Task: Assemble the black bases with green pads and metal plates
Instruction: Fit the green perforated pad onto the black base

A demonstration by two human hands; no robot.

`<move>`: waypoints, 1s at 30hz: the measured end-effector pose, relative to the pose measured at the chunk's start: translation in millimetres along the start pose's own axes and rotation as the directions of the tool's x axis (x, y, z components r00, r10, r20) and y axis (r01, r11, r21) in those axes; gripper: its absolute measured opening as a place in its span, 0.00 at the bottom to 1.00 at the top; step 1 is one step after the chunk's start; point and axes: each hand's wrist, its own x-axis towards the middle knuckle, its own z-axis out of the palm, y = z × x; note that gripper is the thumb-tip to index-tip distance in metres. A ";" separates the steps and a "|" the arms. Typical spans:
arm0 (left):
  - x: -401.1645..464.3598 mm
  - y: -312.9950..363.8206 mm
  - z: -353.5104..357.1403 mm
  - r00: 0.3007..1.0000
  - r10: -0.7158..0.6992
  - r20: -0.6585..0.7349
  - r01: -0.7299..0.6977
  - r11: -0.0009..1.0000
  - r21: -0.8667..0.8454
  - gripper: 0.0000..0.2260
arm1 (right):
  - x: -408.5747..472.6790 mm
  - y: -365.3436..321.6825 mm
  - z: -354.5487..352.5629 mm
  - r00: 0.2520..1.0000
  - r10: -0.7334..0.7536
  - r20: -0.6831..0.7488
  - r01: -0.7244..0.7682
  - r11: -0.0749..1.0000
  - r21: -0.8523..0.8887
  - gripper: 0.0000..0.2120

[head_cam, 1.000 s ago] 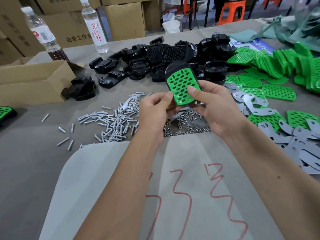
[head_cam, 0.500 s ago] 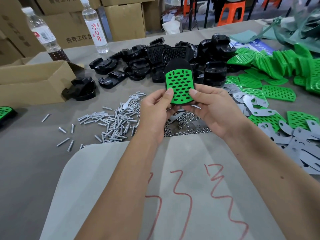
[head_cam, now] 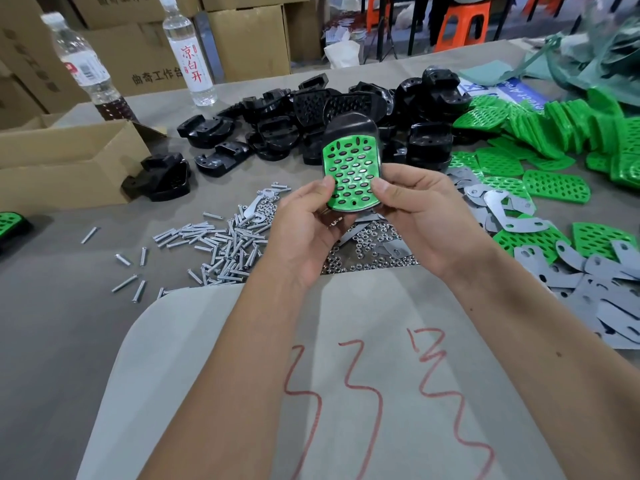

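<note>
At the centre of the frame I hold a black base (head_cam: 349, 128) with a green pad (head_cam: 351, 173) set in its face, my left hand (head_cam: 304, 230) and right hand (head_cam: 426, 216) pinching its lower edge, thumbs on the pad, above scattered nuts (head_cam: 367, 244), with loose black bases (head_cam: 277, 129) piled behind.

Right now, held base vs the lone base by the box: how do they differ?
Held base carries a green pad; lone base shows none. Held base is up in both hands, left and right; lone base lies on the table. Both are black.
</note>
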 end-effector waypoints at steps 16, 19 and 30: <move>2.5 1.9 -6.2 0.963 0.194 -0.184 -0.142 0.955 0.262 0.26 | -6.4 4.5 17.1 0.976 0.000 0.216 0.053 0.969 -0.241 0.06; 3.4 2.8 -8.7 0.978 0.140 -0.157 -0.106 0.973 0.207 0.28 | -6.8 3.3 17.9 0.973 -0.024 0.231 0.081 0.968 -0.239 0.07; 1.1 2.0 -3.2 0.984 0.147 -0.102 -0.117 0.961 0.252 0.11 | -2.3 7.8 7.1 0.997 -0.077 0.023 0.081 0.949 -0.305 0.09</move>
